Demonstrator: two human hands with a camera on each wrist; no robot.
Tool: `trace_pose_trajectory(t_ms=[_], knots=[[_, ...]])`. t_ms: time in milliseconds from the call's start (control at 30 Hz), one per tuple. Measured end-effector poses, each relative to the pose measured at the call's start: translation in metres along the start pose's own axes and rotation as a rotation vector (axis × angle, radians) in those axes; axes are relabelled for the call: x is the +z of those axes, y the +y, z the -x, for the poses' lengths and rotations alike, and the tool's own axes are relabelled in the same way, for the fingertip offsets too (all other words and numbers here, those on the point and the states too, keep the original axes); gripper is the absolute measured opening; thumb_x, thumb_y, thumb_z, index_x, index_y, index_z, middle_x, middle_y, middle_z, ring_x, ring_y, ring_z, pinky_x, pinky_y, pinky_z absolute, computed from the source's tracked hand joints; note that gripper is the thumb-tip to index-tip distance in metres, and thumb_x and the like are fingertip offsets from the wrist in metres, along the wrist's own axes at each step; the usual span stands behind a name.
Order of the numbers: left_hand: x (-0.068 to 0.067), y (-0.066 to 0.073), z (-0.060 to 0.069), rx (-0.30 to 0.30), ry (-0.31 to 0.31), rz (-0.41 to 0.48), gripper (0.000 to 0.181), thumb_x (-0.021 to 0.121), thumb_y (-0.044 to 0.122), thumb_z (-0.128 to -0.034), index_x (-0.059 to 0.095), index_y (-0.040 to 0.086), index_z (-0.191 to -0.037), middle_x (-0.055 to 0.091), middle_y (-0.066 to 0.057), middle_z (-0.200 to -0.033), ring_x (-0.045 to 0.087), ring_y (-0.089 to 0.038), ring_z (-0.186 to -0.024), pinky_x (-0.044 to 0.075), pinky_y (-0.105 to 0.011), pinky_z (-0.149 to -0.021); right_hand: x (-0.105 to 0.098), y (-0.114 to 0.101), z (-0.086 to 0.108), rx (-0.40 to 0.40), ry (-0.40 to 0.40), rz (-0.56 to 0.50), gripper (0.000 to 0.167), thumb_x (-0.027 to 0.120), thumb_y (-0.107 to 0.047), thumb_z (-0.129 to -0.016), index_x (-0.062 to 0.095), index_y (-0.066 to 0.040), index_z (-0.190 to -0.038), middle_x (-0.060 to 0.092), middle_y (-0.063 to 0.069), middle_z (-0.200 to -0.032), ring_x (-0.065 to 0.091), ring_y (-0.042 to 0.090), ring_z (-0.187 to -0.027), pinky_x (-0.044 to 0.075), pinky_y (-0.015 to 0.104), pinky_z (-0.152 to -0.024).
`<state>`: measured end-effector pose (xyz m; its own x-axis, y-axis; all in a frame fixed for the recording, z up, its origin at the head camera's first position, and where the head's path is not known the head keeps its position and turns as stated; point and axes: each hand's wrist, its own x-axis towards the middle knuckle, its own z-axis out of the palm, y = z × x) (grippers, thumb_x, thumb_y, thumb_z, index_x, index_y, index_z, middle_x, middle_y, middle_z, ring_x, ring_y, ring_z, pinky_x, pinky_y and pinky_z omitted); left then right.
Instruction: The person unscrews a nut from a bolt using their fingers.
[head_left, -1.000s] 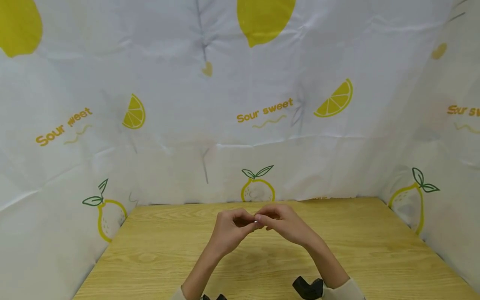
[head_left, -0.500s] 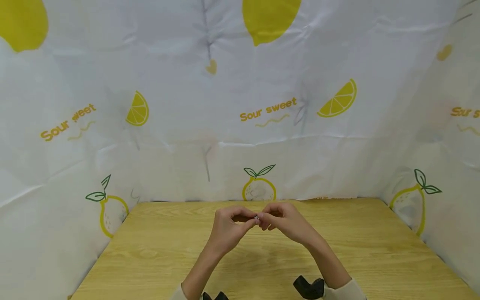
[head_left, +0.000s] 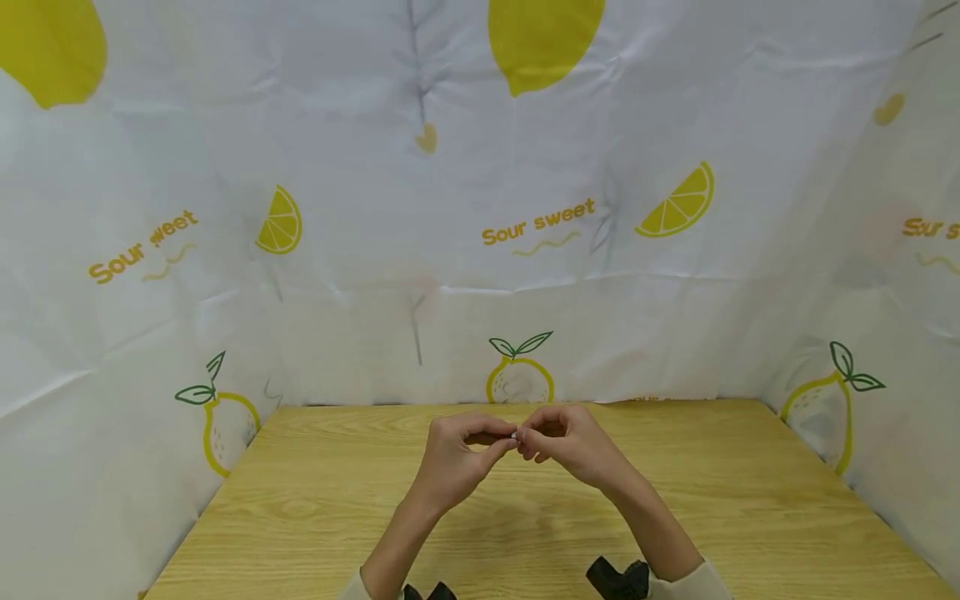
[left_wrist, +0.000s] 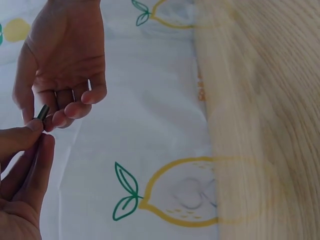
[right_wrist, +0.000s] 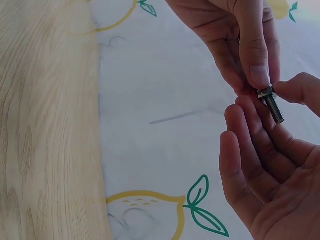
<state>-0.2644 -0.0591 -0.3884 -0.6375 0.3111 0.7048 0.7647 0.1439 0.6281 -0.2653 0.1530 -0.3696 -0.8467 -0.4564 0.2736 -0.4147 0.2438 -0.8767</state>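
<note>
In the head view both hands meet above the table, fingertips together around a tiny metal piece. The right wrist view shows it as a bolt (right_wrist: 275, 109) with a threaded shank and a hex-shaped part at its upper end; whether that part is head or nut, I cannot tell. My left hand (head_left: 452, 464) pinches the hex end between thumb and fingers. My right hand (head_left: 573, 446) has its thumb against the hex part and a forefinger on the far side, the other fingers loosely bent. In the left wrist view only the shank end of the bolt (left_wrist: 43, 112) shows.
A wood-grain table (head_left: 315, 500) lies under the hands. White cloth (head_left: 360, 250) printed with lemons encloses it at the back and both sides. Black wrist-mounted pieces (head_left: 618, 577) sit near the pale sleeves (head_left: 690, 581).
Both hands stay together in nearly the same place. The right fingers have shifted slightly around the bolt, and the bolt's visible part has changed a little. The head view has moved slightly.
</note>
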Motion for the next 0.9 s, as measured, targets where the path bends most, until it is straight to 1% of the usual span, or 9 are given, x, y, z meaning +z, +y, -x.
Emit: trace_pose_trajectory(t_ms=[67, 167, 300, 400, 467, 533, 700, 800, 900], knots=[[0.0002, -0.0008, -0.0002, 0.017, -0.001, -0.008, 0.006, 0.080, 0.005, -0.0886, 0.082, 0.005, -0.095, 0.081, -0.009, -0.092, 0.079, -0.018, -0.080, 0.065, -0.025, -0.073, 0.0002, 0.0009, -0.0001, 0.008, 0.000, -0.024, 0.026, 0.065, -0.018, -0.103, 0.072, 0.007, -0.103, 0.074, 0.020, -0.092, 0.074, 0.021, -0.082, 0.065, 0.033, -0.073], [0.0005, -0.0011, -0.0005, 0.038, -0.003, -0.021, 0.006, 0.080, 0.004, -0.0888, 0.082, 0.006, -0.095, 0.081, -0.008, -0.092, 0.079, -0.017, -0.080, 0.065, -0.024, -0.073, 0.0000, 0.0015, 0.0002, 0.039, -0.003, -0.089, 0.028, 0.066, -0.018, -0.102, 0.071, 0.009, -0.105, 0.074, 0.017, -0.093, 0.074, 0.019, -0.083, 0.065, 0.033, -0.077], [0.0009, -0.0026, -0.0006, 0.083, -0.006, -0.046, 0.006, 0.079, 0.002, -0.0889, 0.081, 0.005, -0.094, 0.081, -0.008, -0.091, 0.078, -0.016, -0.080, 0.064, -0.022, -0.073, 0.0000, 0.0010, 0.0016, 0.088, -0.008, -0.193, 0.029, 0.068, -0.018, -0.100, 0.069, 0.010, -0.110, 0.074, 0.009, -0.095, 0.074, 0.019, -0.086, 0.065, 0.034, -0.082], [0.0010, -0.0047, -0.0006, 0.110, -0.011, -0.072, 0.006, 0.079, 0.002, -0.0891, 0.081, 0.005, -0.094, 0.080, -0.007, -0.091, 0.078, -0.016, -0.080, 0.064, -0.021, -0.073, 0.0004, 0.0003, 0.0025, 0.115, -0.002, -0.244, 0.030, 0.069, -0.016, -0.098, 0.067, 0.011, -0.112, 0.074, 0.007, -0.095, 0.073, 0.018, -0.087, 0.064, 0.035, -0.085], [0.0007, -0.0053, -0.0007, 0.115, -0.015, -0.085, 0.006, 0.079, 0.002, -0.0889, 0.081, 0.005, -0.093, 0.080, -0.007, -0.091, 0.078, -0.015, -0.080, 0.064, -0.020, -0.073, 0.0003, -0.0002, 0.0029, 0.124, 0.005, -0.247, 0.030, 0.070, -0.016, -0.098, 0.066, 0.010, -0.113, 0.074, 0.006, -0.096, 0.073, 0.017, -0.087, 0.064, 0.035, -0.086], [0.0001, -0.0049, -0.0008, 0.110, -0.022, -0.088, 0.006, 0.079, 0.002, -0.0890, 0.081, 0.005, -0.093, 0.080, -0.007, -0.091, 0.078, -0.016, -0.081, 0.064, -0.020, -0.074, 0.0003, -0.0004, 0.0033, 0.118, 0.012, -0.224, 0.031, 0.071, -0.017, -0.098, 0.067, 0.009, -0.114, 0.074, 0.004, -0.096, 0.073, 0.017, -0.088, 0.064, 0.034, -0.086], [-0.0018, -0.0014, -0.0007, 0.063, -0.028, -0.055, 0.006, 0.079, 0.007, -0.0898, 0.081, 0.006, -0.095, 0.081, -0.007, -0.092, 0.078, -0.016, -0.082, 0.064, -0.022, -0.074, -0.0005, -0.0010, 0.0052, 0.049, 0.018, -0.161, 0.028, 0.073, -0.015, -0.097, 0.069, 0.006, -0.115, 0.074, 0.000, -0.100, 0.074, 0.014, -0.089, 0.063, 0.033, -0.085], [-0.0030, 0.0008, -0.0007, 0.044, -0.018, -0.036, 0.007, 0.079, 0.008, -0.0902, 0.081, 0.006, -0.096, 0.081, -0.007, -0.093, 0.079, -0.016, -0.081, 0.065, -0.024, -0.074, -0.0011, -0.0014, 0.0050, 0.013, 0.024, -0.160, 0.026, 0.071, -0.015, -0.098, 0.069, 0.004, -0.116, 0.074, 0.002, -0.103, 0.074, 0.016, -0.091, 0.063, 0.036, -0.085], [-0.0035, 0.0018, -0.0010, 0.049, -0.011, -0.035, 0.007, 0.079, 0.008, -0.0905, 0.081, 0.006, -0.096, 0.081, -0.008, -0.093, 0.079, -0.015, -0.081, 0.065, -0.025, -0.074, -0.0009, -0.0017, 0.0033, 0.017, 0.028, -0.149, 0.025, 0.069, -0.018, -0.100, 0.069, 0.003, -0.113, 0.074, 0.006, -0.099, 0.073, 0.019, -0.089, 0.065, 0.038, -0.084]])
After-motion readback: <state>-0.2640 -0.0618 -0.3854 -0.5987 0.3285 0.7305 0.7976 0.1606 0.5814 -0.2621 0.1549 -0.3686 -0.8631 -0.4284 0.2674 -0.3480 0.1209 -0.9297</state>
